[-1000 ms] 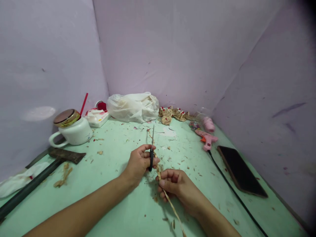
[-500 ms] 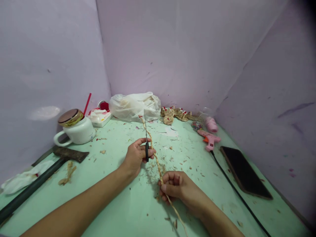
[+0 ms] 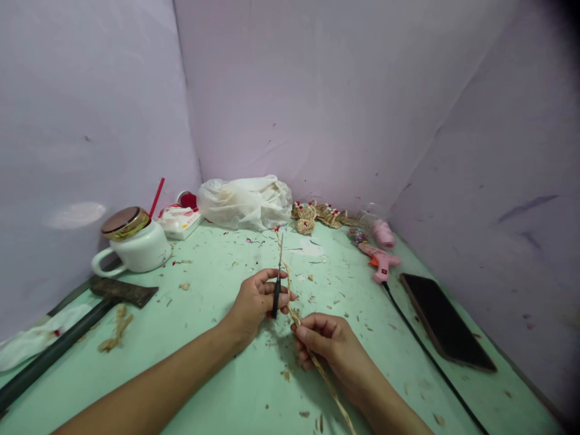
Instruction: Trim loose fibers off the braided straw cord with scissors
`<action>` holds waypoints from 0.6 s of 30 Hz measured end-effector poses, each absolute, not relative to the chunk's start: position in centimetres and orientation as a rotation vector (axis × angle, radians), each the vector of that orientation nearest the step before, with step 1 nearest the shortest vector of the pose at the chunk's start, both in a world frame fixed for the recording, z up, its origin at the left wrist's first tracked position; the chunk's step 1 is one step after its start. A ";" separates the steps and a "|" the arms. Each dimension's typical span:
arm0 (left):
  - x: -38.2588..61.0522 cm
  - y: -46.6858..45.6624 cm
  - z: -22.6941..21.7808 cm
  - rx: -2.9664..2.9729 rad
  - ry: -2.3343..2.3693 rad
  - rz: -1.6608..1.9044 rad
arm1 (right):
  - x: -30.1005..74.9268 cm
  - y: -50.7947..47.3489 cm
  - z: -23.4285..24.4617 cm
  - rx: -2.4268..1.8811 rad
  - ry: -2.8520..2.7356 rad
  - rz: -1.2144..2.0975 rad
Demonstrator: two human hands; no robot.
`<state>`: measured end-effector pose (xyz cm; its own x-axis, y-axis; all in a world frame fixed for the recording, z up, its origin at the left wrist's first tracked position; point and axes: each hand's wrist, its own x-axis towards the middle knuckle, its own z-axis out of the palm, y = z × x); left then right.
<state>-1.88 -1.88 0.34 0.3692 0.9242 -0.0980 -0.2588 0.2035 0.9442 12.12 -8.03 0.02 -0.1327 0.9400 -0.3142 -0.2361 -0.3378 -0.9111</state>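
Observation:
My left hand (image 3: 263,302) is closed around the black handles of a pair of scissors (image 3: 277,290), whose thin blades point away from me. A tan plaited straw cord (image 3: 331,393) runs past the fingers of this hand, which touch it, and its far end carries a bit of red. Lower down, my right hand (image 3: 328,344) pinches the same cord between thumb and fingers. From there the cord trails toward me and leaves the bottom of the view.
Left: a white mug (image 3: 142,249) with a lid, and a hammer (image 3: 122,293). Back: a white plastic bag (image 3: 247,202) and woven straw pieces (image 3: 306,219). Right: a pink glue gun (image 3: 380,260), its black cable, and a phone (image 3: 446,323). Straw scraps litter the green tabletop (image 3: 203,386).
My right hand has the cord pinched nearer my left hand, and more cord trails below it. The scissors have tilted slightly to the right. The whole view has shifted a little.

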 end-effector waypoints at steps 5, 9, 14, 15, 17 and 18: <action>-2.0 -1.6 0.4 1.018 0.816 1.022 | 11.9 -8.0 -0.2 -1.234 -0.960 1.593; -2.0 -1.3 0.3 1.040 0.821 1.054 | 11.8 -8.1 0.0 -1.256 -0.996 1.585; -1.9 -1.4 0.4 1.064 0.836 1.044 | 11.7 -8.1 -0.2 -1.290 -1.036 1.593; -1.9 -1.4 0.4 1.063 0.837 1.047 | 11.7 -8.1 -0.2 -1.294 -1.035 1.593; -2.0 -1.5 0.4 1.056 0.840 1.055 | 11.6 -8.1 -0.3 -1.282 -1.039 1.591; -2.0 -1.5 0.3 1.054 0.843 1.056 | 11.6 -8.0 -0.4 -1.271 -1.045 1.591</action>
<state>-2.05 -1.53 0.34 0.2897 0.9556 -0.0536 -0.2647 0.1338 0.9550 11.62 -8.04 -0.38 -0.1465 0.9440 -0.2958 -0.1036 -0.3120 -0.9444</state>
